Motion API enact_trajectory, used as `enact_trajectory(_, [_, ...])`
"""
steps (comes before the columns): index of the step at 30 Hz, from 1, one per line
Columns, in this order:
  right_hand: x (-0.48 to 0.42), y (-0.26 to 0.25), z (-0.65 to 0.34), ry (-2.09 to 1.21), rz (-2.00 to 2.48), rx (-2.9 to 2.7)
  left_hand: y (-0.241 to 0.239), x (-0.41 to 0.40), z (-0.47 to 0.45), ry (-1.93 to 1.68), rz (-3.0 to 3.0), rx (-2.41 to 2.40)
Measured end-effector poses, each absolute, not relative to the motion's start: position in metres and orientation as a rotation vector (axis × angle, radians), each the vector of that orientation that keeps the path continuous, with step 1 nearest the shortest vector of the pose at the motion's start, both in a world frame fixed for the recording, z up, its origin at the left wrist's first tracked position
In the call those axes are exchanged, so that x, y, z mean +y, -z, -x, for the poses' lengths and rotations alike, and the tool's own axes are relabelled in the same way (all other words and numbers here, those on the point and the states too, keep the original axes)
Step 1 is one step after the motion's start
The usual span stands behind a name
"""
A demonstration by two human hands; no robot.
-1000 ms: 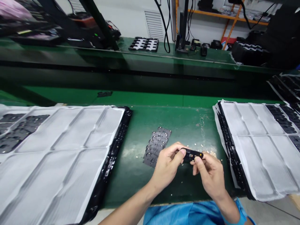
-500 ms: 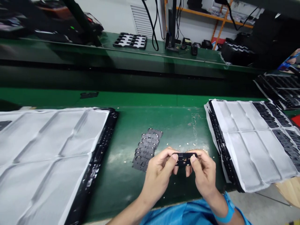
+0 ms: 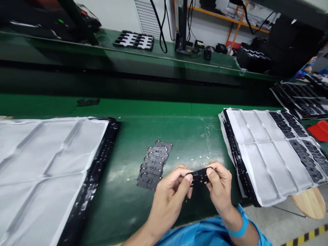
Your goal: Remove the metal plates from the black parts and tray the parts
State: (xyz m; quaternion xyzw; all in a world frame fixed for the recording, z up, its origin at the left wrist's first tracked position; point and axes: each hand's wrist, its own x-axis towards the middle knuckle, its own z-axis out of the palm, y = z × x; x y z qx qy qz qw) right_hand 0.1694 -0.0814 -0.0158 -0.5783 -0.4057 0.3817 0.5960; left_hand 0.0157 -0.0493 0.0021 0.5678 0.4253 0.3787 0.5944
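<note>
A small black plastic part (image 3: 200, 176) with cut-outs is held between my two hands above the green table. My left hand (image 3: 174, 191) pinches its left end between thumb and fingers. On the right end, my right hand (image 3: 220, 186) presses with the thumb on top and fingers behind. The part tilts slightly, its right end higher. Just left of my hands, several similar flat dark parts (image 3: 153, 164) lie overlapping in a slanted row on the table.
To the left lies a stack of black trays under a white sheet (image 3: 51, 150). On the right, another tray stack (image 3: 263, 153) has dark parts in its right compartments. A single black part (image 3: 88, 102) rests on the green strip behind. A wooden stool (image 3: 311, 203) stands lower right.
The black part has tilted, its right end now higher than its left. Both hands still grip it. The whole view has shifted slightly as the head turned right.
</note>
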Motion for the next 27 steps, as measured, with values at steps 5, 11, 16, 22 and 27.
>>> enact_trajectory(5, [-0.079, 0.007, -0.173, -1.134, 1.331, -0.990, -0.001, -0.043, -0.008, -0.732, -1.178, 0.979])
enact_trajectory(11, [-0.080, 0.003, -0.176, -1.150, 1.310, -1.049, -0.006, -0.039, -0.009, -0.671, -1.120, 0.952])
enact_trajectory(16, [-0.081, 0.007, -0.180, -1.176, 1.302, -1.087, -0.004, -0.037, -0.009, -0.684, -1.034, 0.841])
enact_trajectory(22, [-0.079, 0.006, -0.186, -1.255, 1.266, -1.063, -0.009, -0.032, -0.003, -0.629, -1.057, 0.825])
enact_trajectory(27, [-0.077, 0.004, -0.190, -1.302, 1.243, -1.103, -0.007, -0.030, -0.002, -0.640, -1.149, 0.903])
